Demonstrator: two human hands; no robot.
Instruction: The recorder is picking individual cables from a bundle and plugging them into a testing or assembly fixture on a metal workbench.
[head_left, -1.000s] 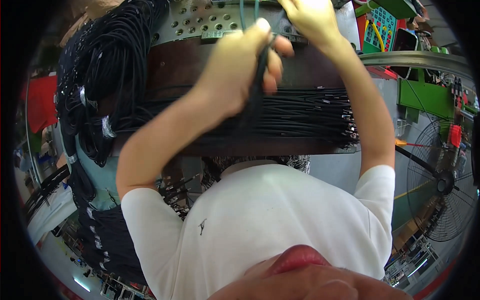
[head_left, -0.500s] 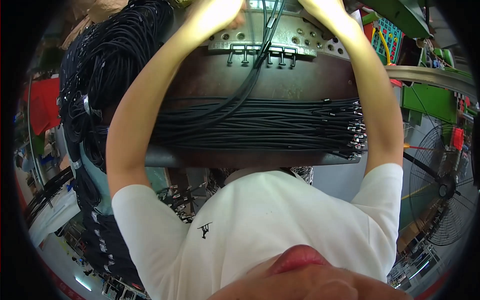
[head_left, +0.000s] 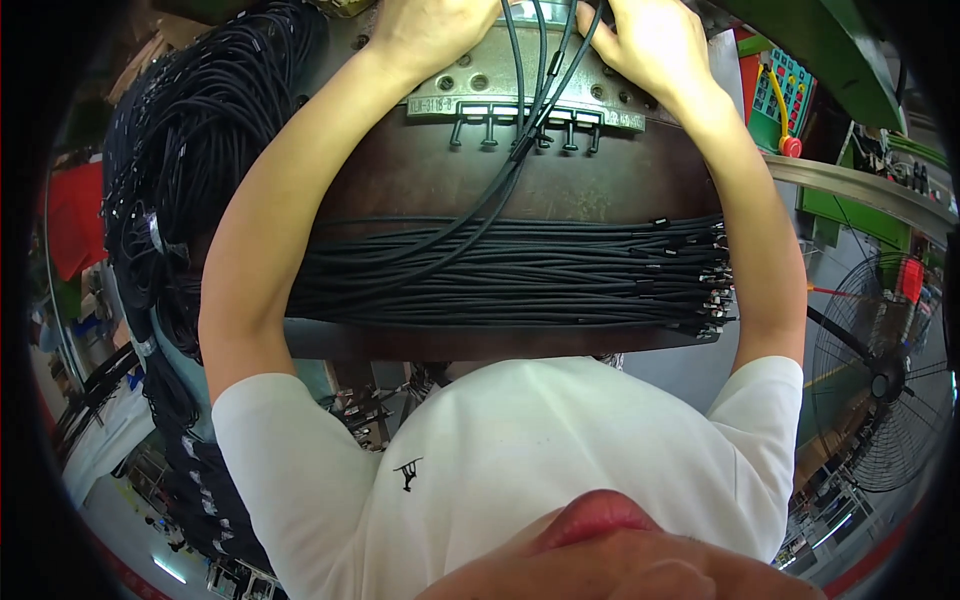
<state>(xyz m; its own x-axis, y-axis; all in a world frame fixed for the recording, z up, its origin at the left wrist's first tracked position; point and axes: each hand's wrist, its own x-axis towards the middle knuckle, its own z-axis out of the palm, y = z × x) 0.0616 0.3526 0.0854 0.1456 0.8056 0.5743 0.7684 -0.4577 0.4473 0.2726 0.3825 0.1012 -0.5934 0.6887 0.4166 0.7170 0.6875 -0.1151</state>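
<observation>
At the top edge, my left hand [head_left: 437, 35] is curled with its fingertips against a black cable; the frame cuts off part of the fingers. My right hand [head_left: 657, 45] pinches another black cable [head_left: 590, 45] between thumb and fingers. Several such cables fan out between my hands over a metal mould plate [head_left: 500, 78]. They cross a row of black pegs [head_left: 490, 128] on its front edge, bunch together there, and run down to the left onto a bundle of black cables [head_left: 500, 270] lying sideways across the brown bench.
A thick heap of black cables [head_left: 215, 120] hangs at the left. The bundle's right end carries small metal connectors [head_left: 715, 290]. On the right are a control panel [head_left: 790, 85] with a red button, a curved rail [head_left: 860, 178] and a caged floor fan [head_left: 885, 385]. A green machine part [head_left: 820, 50] overhangs the upper right.
The whole view has shifted, so the mould and bundle sit lower in it. Both hands show more fully, and the cables between them are spread further apart.
</observation>
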